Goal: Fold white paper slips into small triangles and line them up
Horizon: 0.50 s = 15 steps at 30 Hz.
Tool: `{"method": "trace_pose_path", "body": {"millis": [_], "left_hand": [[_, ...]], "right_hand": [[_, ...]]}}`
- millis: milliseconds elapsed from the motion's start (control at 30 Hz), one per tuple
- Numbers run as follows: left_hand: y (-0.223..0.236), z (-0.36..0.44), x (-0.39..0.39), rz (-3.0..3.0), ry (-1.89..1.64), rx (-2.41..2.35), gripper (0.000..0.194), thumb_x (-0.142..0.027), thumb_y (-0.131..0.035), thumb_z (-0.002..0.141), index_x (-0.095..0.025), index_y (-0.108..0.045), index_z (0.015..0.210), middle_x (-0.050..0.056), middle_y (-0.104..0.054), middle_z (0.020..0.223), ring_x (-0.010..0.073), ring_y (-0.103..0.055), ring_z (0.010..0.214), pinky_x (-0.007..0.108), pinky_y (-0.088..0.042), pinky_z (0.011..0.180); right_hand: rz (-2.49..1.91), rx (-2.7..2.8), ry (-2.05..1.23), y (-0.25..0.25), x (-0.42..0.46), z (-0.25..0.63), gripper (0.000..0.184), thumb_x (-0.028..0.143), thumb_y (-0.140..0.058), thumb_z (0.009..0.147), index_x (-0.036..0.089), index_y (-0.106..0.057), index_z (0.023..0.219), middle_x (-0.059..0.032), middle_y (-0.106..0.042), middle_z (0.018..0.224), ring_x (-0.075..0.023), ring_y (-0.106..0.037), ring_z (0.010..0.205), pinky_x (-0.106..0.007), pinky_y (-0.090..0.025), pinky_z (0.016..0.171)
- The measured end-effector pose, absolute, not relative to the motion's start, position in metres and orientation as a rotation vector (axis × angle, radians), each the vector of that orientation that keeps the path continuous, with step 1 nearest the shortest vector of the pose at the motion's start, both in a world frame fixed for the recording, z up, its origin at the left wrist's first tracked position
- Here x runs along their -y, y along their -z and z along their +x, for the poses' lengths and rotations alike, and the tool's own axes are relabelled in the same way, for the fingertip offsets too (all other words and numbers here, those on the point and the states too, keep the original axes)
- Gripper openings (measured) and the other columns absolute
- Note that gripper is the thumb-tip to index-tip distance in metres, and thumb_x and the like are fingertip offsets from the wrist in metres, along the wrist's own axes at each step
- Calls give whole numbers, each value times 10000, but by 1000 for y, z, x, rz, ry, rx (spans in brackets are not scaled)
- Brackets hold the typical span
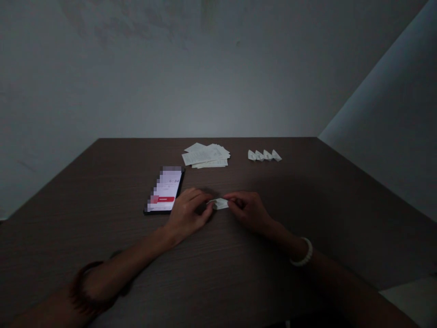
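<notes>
A small folded piece of white paper [221, 203] is held between my two hands, low over the table's middle. My left hand [191, 209] pinches its left end with thumb and forefinger. At the right end, my right hand [249, 209] grips it the same way, the other fingers curled in. Beyond the hands lies a loose stack of printed paper slips [206, 156]. To its right, several small folded papers [264, 156] sit in a row, overlapping or close together.
Just left of my left hand a phone [165, 191] lies face up with its screen lit, partly pixelated. The dark wooden table [102, 182] meets a grey wall [218, 91] at its far edge. Another pale surface [392, 114] rises along the right side.
</notes>
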<state>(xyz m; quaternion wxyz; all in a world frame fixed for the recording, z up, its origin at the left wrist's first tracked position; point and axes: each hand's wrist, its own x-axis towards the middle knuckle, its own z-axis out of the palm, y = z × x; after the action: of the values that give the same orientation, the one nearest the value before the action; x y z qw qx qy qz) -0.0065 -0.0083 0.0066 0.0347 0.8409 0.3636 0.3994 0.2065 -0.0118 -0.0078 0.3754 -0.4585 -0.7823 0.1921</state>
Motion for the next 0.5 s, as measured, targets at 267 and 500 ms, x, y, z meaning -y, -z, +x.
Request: {"method": "trace_pose_path", "body": {"millis": [267, 500], "left_hand": [[-4, -7, 9, 2735, -1182, -1076, 112, -213, -548, 882, -157, -645, 878, 49, -667, 782, 175, -551, 711, 312, -443, 659], [-4, -6, 9, 2772, -1014, -1267, 138, -257, -563, 860, -149, -647, 844, 59, -655, 784, 205, -551, 750, 326, -431, 683]], "right_hand": [[-1288, 1985, -353, 4, 12, 203, 202, 186, -660, 742, 214, -712, 935, 12, -666, 680, -108, -540, 557, -229, -405, 575], [-1244, 1974, -286, 4, 13, 203, 214, 154, -642, 753, 208, -692, 954, 15, -656, 676, -115, -538, 570, -234, -405, 591]]}}
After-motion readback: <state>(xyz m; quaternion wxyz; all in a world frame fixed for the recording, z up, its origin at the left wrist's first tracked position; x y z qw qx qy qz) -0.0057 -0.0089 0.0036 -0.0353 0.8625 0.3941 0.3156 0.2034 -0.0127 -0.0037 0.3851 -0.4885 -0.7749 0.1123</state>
